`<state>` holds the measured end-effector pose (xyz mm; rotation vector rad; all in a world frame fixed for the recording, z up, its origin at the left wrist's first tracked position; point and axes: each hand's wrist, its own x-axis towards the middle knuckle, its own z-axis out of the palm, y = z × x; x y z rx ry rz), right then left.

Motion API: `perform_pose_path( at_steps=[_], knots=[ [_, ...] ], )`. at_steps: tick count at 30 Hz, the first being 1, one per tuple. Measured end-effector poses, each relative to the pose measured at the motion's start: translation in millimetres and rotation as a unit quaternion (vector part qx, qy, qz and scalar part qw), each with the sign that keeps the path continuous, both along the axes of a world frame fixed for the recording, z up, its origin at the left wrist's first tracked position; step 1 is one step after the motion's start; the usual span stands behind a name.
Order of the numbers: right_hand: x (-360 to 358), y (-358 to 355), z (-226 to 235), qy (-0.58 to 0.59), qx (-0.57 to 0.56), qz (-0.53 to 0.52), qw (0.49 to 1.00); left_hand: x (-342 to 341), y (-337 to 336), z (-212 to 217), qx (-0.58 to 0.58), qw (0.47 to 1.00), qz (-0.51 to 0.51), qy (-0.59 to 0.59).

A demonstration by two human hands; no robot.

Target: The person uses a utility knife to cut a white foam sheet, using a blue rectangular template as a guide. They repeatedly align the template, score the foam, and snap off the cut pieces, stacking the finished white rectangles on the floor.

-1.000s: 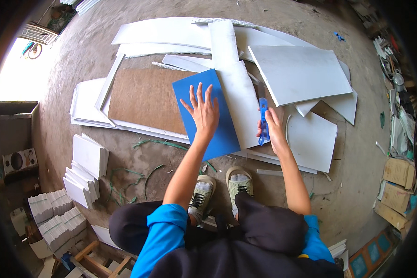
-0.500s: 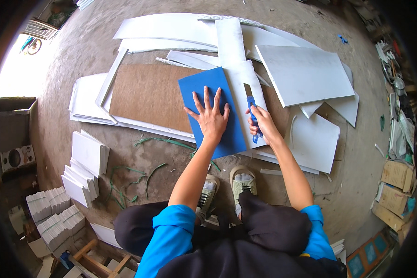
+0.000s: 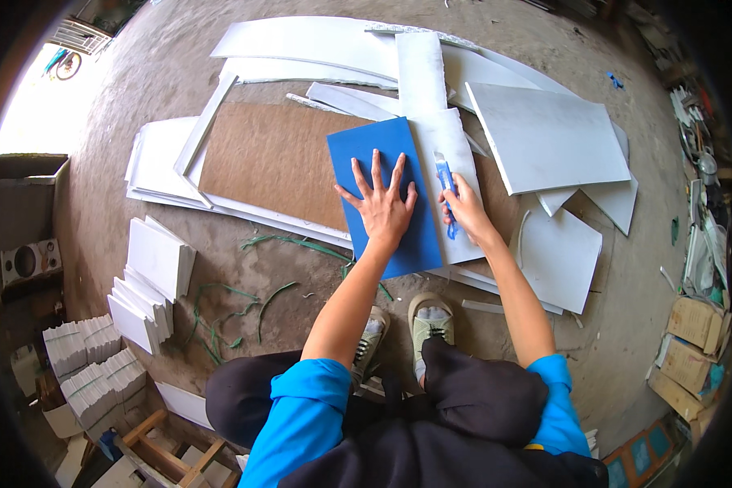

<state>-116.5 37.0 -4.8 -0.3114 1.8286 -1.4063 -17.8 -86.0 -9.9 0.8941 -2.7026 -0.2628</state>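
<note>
The left hand (image 3: 385,213) lies palm down on a blue rectangular sheet (image 3: 415,241), its fingers spread and gripping nothing. The right hand (image 3: 467,213), apart from it, is closed around a blue utility knife (image 3: 444,174), whose blade end points away from the person, just beside the sheet's right edge; whether the blade touches anything cannot be told. The blue sheet lies tilted, partly over a brown board (image 3: 272,163) on its left and a long white strip (image 3: 455,138) on its right. Right of the strip, a large pale panel (image 3: 549,134) rests on other white pieces. Nearer the person, green straps (image 3: 301,244) lie on the concrete floor (image 3: 301,297), close to leaning white panels (image 3: 159,260). Cardboard boxes (image 3: 694,323) stand far right.
</note>
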Motion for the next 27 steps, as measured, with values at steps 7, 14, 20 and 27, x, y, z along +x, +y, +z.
perform_pose_path(
  at_steps=[7,14,20,27],
  knots=[
    [-47.8,-69.5,14.2,0.373,0.27,0.128,0.878,-2.5,0.3,-0.4,0.004,1.0,-0.004,-0.019],
    [-46.0,-104.4,4.8,0.442,0.287,0.135,0.839,-1.9,-1.5,-1.5,0.01,1.0,-0.002,-0.024],
    [-51.0,-110.3,4.1,0.427,0.286,0.148,0.845,-0.8,-0.6,-1.0,0.008,1.0,0.0,-0.029],
    [-37.7,-82.7,5.7,0.225,0.309,0.173,0.908,-2.1,0.1,-6.6,-0.002,1.0,-0.005,-0.018]
  ],
)
